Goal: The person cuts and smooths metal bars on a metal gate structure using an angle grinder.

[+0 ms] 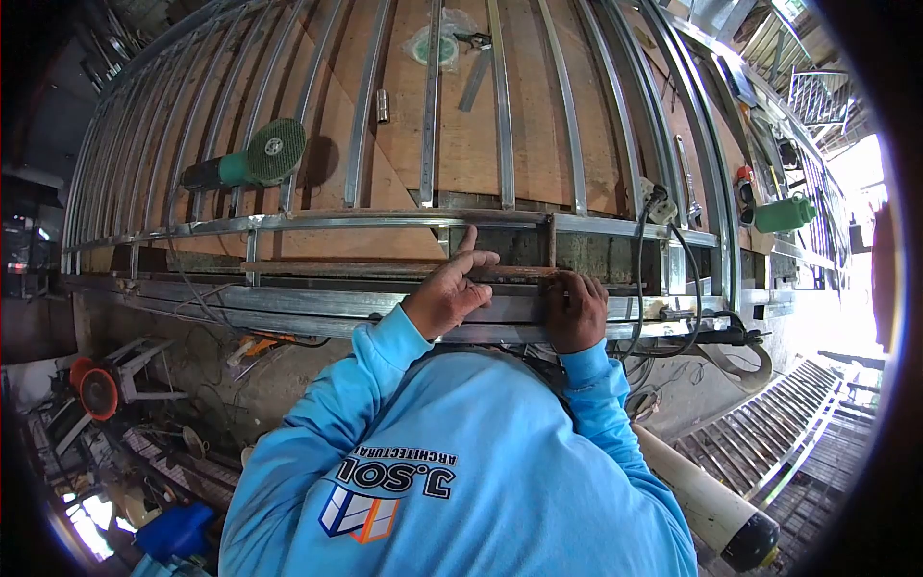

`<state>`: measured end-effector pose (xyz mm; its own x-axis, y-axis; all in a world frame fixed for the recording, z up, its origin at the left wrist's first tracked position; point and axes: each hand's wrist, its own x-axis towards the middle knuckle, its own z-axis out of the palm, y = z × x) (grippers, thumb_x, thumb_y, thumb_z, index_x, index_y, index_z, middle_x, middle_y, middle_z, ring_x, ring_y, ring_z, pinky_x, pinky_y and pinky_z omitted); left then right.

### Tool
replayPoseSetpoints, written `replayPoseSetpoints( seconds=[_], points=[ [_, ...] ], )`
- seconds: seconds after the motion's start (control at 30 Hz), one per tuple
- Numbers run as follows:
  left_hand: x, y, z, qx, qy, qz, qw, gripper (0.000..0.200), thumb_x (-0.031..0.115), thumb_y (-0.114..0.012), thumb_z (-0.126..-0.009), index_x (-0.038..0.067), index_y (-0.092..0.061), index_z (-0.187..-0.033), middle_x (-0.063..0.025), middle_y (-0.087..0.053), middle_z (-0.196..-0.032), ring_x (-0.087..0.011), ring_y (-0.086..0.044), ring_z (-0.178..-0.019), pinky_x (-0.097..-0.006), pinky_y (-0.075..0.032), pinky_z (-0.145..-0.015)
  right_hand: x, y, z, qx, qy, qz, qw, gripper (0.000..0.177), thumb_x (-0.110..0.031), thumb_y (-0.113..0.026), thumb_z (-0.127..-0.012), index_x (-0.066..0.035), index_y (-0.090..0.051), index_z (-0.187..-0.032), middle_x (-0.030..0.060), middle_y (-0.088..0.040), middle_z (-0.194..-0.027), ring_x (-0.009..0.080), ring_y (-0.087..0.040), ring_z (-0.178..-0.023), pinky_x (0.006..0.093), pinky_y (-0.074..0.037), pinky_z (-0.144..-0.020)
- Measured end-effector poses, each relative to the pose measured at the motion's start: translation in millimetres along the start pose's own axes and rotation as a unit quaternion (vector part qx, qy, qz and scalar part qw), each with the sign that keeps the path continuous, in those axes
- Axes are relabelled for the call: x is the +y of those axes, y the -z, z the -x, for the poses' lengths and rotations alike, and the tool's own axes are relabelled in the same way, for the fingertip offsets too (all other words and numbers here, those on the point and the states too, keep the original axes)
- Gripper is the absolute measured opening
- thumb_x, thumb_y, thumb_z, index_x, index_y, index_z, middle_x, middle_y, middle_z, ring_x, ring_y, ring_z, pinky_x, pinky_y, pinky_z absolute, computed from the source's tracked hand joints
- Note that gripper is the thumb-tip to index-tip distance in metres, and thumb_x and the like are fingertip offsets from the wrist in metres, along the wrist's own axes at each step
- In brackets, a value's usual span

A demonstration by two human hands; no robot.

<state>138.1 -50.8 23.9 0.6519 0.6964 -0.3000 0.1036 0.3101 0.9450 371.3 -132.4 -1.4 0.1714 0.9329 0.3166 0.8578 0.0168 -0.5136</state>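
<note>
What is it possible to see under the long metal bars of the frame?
Under the metal bars, brown boards show through the gaps, and a plastic package seems to lie partly beneath one bar. Whatever the bars directly cover cannot be seen.

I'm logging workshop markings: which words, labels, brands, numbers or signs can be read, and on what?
"J.SOL": on the light-blue shirt, upside down in this view; a fold may hide more letters.
"ARCHITECTURAL": same shirt, just above that in the view, its end at the fold.
Nothing else is readable: any marks on the angle grinder or green plastic container are too small or blurred.
</note>
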Motion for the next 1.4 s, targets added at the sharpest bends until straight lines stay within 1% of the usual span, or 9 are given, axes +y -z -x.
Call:
replayPoseSetpoints(
  seconds=[0.1, 0.2, 0.5, 0.6, 0.8, 0.87, 1.07, 1.23, 1.4],
  points=[
    [-2.6, 0.3, -0.7, 0.001, -0.005, 0.011, 1.0, 0.064, 0.024, -0.059, -0.091, -0.007, -0.042, -0.144, -0.0122, 0.003, -0.17, -0.0164, -0.065, -0.091, -0.0223, -0.047, -0.053, 2.0, -0.9, 1.0, -0.003, 0.002, 0.002, 1.0, 0.014, -0.015, -0.063, -0.087, -0.006, -0.067, -0.098, 0.0131, -0.068, -0.091, 0.0338, -0.062, -0.088, 0.0446, -0.044, -0.085],
    [-1.6, 0.9, 0.9, 0.007, -0.009, 0.017, 1.0, 0.055, 0.018, -0.059, -0.092, -0.004, -0.047, -0.141, -0.0199, -0.002, -0.168, -0.0162, -0.066, -0.09, -0.0284, -0.056, -0.078, 2.7, -0.3, 1.3, -0.006, 0.001, 0.003, 1.0, 0.015, -0.014, -0.063, -0.087, -0.006, -0.067, -0.098, 0.013, -0.068, -0.09, 0.0339, -0.062, -0.088, 0.0447, -0.045, -0.085],
    [1.0, 0.9, 1.1, 0.002, 0.003, 0.01, 1.0, 0.058, 0.021, -0.06, -0.092, -0.005, -0.045, -0.142, -0.0179, -0.001, -0.168, -0.016, -0.065, -0.089, -0.0259, -0.054, -0.066, 1.7, -0.4, 1.3, 0.0, 0.003, 0.0, 1.0, 0.015, -0.013, -0.063, -0.088, -0.005, -0.067, -0.1, 0.0133, -0.067, -0.091, 0.0342, -0.062, -0.088, 0.0447, -0.045, -0.085],
    [0.3, 0.2, 1.1, 0.001, -0.001, 0.002, 1.0, 0.06, 0.02, -0.058, -0.093, -0.005, -0.043, -0.144, -0.0147, 0.0, -0.169, -0.0167, -0.066, -0.09, -0.0222, -0.048, -0.053, 3.5, -0.4, 2.2, -0.01, -0.001, 0.001, 1.0, 0.017, -0.013, -0.063, -0.087, -0.005, -0.067, -0.101, 0.0136, -0.067, -0.092, 0.0344, -0.062, -0.089, 0.0445, -0.045, -0.085],
    [3.8, 1.0, 3.4, 0.003, 0.002, 0.008, 1.0, 0.054, 0.017, -0.058, -0.094, -0.003, -0.046, -0.142, -0.0175, -0.003, -0.168, -0.0153, -0.066, -0.09, -0.0231, -0.051, -0.057, 2.0, -0.1, 1.2, 0.028, 0.01, -0.023, 0.999, 0.019, -0.004, -0.061, -0.083, -0.005, -0.067, -0.101, 0.0143, -0.067, -0.091, 0.0364, -0.062, -0.09, 0.0452, -0.046, -0.086],
    [1.1, 1.2, 3.5, 0.004, 0.0, 0.028, 1.0, 0.051, 0.014, -0.056, -0.095, -0.002, -0.047, -0.142, -0.0166, -0.004, -0.169, -0.0152, -0.066, -0.091, -0.023, -0.051, -0.056, 8.3, -1.6, 4.3, 0.046, 0.025, -0.041, 0.998, 0.023, -0.006, -0.062, -0.082, -0.005, -0.065, -0.105, 0.0138, -0.066, -0.093, 0.0354, -0.061, -0.091, 0.0455, -0.046, -0.086],
    [1.8, 2.6, 4.4, 0.004, -0.001, 0.058, 0.998, 0.05, 0.014, -0.055, -0.096, -0.004, -0.047, -0.142, -0.0137, -0.007, -0.169, -0.0168, -0.069, -0.09, -0.0235, -0.049, -0.055, -1.6, 21.1, 15.4, 0.113, 0.027, -0.08, 0.99, 0.034, 0.005, -0.058, -0.074, -0.002, -0.061, -0.108, 0.0171, -0.063, -0.097, 0.0385, -0.059, -0.09, 0.046, -0.047, -0.084],
    [-4.7, 4.9, 5.5, 0.006, -0.009, 0.088, 0.996, 0.046, 0.019, -0.056, -0.099, -0.003, -0.052, -0.138, -0.0156, -0.012, -0.168, -0.0142, -0.069, -0.085, -0.0234, -0.048, -0.054, 2.3, 17.7, 27.8, 0.085, -0.001, -0.111, 0.99, 0.031, 0.004, -0.061, -0.073, -0.002, -0.061, -0.103, 0.0171, -0.063, -0.096, 0.0379, -0.059, -0.09, 0.0466, -0.048, -0.083],
    [-9.3, 6.7, 7.0, 0.003, -0.026, 0.087, 0.996, 0.039, 0.022, -0.056, -0.101, -0.002, -0.057, -0.132, -0.0205, -0.022, -0.164, -0.014, -0.069, -0.083, -0.0223, -0.048, -0.052, 3.1, 16.1, 25.8, 0.098, 0.031, -0.083, 0.991, 0.031, 0.002, -0.064, -0.072, -0.003, -0.062, -0.102, 0.0147, -0.063, -0.095, 0.0359, -0.06, -0.09, 0.0451, -0.047, -0.082]
  ],
)
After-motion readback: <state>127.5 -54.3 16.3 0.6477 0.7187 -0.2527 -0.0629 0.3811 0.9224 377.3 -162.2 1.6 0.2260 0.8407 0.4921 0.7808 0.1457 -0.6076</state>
